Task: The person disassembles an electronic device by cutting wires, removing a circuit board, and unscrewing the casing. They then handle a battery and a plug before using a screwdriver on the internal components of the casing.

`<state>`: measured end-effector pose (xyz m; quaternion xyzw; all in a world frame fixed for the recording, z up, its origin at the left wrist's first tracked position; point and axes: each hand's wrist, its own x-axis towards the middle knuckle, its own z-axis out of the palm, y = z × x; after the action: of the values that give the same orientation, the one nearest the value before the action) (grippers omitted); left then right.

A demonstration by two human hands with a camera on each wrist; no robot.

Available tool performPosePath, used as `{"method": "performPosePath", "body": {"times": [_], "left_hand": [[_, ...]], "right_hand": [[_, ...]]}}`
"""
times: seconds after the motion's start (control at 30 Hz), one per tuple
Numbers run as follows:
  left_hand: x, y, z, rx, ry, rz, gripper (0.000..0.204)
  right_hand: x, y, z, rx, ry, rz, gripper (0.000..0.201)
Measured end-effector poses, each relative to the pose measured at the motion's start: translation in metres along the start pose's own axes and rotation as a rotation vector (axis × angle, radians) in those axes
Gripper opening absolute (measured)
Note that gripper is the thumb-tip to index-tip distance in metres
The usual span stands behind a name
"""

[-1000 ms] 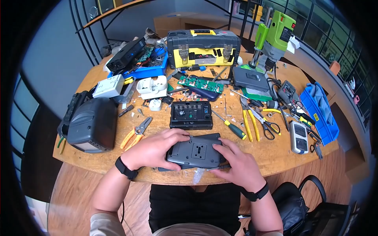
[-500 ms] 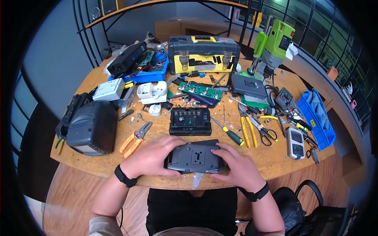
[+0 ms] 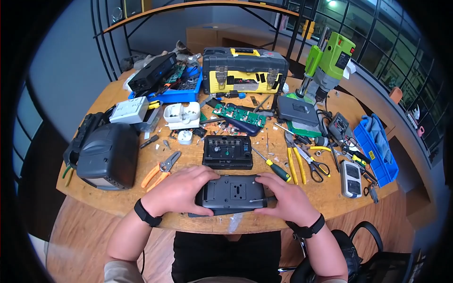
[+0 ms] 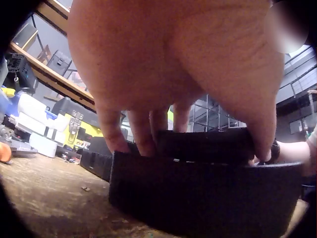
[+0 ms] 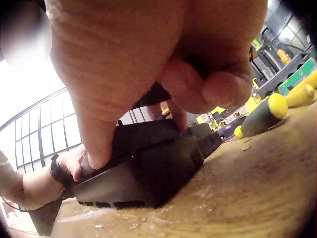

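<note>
A dark plastic housing [image 3: 222, 194] lies at the table's near edge, its back with a square mounting patch facing up. My left hand [image 3: 178, 191] grips its left end, thumb on the near side and fingers over the far side. At the right end my right hand [image 3: 292, 200] grips likewise. The left wrist view shows a narrower upper part [image 4: 208, 144] sitting on a wider black lower shell [image 4: 208, 193]. Just beyond the housing stands an open black case [image 3: 227, 161] with parts inside.
Orange-handled wire strippers [image 3: 159, 172] lie to the left, near a bulky black device [image 3: 106, 158]. Right of the case are a green screwdriver [image 3: 278, 170], yellow-handled pliers [image 3: 296, 162] and scissors [image 3: 317, 168]. A toolbox [image 3: 243, 70] and green drill press [image 3: 337, 59] stand behind.
The upper part of the housing has turned from a slant to nearly straight over the piece beneath, both hands staying on it. The head view has shifted, so the table appears lower.
</note>
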<state>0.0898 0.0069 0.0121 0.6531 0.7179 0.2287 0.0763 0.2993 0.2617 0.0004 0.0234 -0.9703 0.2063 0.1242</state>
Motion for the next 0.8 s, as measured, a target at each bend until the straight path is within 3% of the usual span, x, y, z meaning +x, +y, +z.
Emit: {"method": "performPosePath", "body": {"times": [0.27, 0.33, 0.43, 0.8], "left_hand": [[0.018, 0.004, -0.008, 0.117, -0.018, -0.025, 0.080], [0.022, 0.003, -0.011, 0.130, -0.018, -0.029, 0.078], [0.025, 0.002, -0.013, 0.130, -0.029, -0.056, 0.077], [0.029, -0.014, -0.019, 0.040, -0.044, -0.099, 0.084]], "right_hand": [[0.029, 0.014, -0.018, 0.058, -0.145, 0.021, 0.089], [0.038, 0.014, -0.021, 0.121, -0.272, 0.119, 0.093], [0.048, 0.012, -0.026, 0.106, -0.321, 0.159, 0.093], [0.065, 0.036, -0.019, 0.109, -0.283, 0.065, 0.091]]}}
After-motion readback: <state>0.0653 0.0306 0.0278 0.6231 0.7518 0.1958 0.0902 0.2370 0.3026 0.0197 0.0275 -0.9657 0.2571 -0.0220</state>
